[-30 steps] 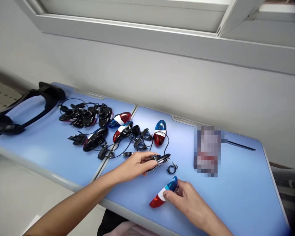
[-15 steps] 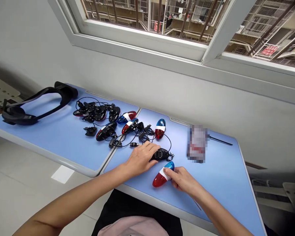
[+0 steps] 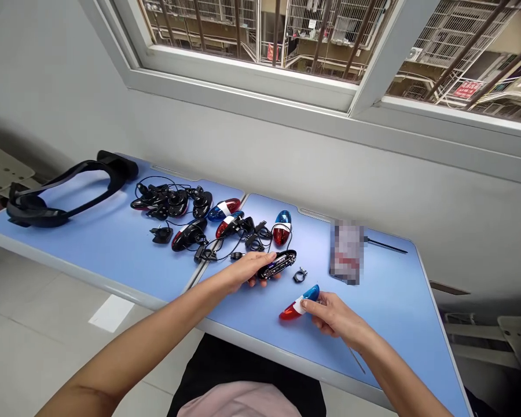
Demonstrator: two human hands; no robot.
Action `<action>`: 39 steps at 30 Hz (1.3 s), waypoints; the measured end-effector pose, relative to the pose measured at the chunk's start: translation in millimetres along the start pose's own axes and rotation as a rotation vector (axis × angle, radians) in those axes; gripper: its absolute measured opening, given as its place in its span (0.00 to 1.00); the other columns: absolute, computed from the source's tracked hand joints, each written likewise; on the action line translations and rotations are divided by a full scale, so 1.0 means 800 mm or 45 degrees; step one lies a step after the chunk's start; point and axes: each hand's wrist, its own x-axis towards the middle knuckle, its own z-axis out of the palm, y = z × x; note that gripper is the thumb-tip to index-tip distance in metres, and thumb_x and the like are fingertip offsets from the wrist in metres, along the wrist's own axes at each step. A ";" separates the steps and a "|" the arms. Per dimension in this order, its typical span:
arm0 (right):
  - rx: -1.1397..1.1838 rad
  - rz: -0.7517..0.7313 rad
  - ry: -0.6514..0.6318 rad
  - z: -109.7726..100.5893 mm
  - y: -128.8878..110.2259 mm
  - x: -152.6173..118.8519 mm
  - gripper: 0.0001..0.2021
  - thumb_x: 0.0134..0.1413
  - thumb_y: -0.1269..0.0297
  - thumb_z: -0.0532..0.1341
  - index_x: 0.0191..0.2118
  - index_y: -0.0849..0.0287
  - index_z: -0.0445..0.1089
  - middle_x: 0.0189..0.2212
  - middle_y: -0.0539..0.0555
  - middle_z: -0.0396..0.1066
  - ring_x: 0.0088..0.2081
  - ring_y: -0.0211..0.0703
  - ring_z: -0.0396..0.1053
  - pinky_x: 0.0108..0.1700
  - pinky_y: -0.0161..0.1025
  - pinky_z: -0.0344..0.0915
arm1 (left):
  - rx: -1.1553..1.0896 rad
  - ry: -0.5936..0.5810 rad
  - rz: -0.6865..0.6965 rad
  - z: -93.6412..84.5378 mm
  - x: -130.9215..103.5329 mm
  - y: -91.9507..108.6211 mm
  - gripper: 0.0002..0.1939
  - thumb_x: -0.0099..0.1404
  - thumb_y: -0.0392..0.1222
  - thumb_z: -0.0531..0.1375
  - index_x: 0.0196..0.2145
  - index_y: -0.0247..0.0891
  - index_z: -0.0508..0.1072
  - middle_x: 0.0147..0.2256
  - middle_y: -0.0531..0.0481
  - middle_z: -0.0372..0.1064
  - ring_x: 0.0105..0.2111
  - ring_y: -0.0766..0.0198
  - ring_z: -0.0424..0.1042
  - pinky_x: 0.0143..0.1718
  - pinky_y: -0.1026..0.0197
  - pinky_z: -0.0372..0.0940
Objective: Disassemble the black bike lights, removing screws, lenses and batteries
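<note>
My left hand is closed round a black oval housing, tilted so that its inner parts show. My right hand pinches a red and blue cover with a white middle band, apart from the housing. A thin metal rod sticks out beneath the right hand. Between the hands lies a small black clamp ring. Behind them stands another red and blue light with a black cable looped round it.
Black-backed lights with cables are heaped at the left, across the seam of two blue tables. A black headset frame lies far left. At the right are a pixelated flat object and a black strip.
My left hand has lifted the black housing off the table and turned it inner side up. My right hand has moved slightly right with the cover. The view has shifted a little.
</note>
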 end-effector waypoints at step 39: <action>-1.606 -0.427 0.422 0.060 0.012 -0.007 0.20 0.67 0.56 0.54 0.61 0.54 0.64 0.39 0.58 0.78 0.36 0.57 0.78 0.29 0.39 0.57 | -0.658 -0.104 0.170 -0.003 0.004 -0.017 0.24 0.64 0.55 0.64 0.47 0.32 0.73 0.50 0.33 0.74 0.39 0.58 0.77 0.32 0.64 0.68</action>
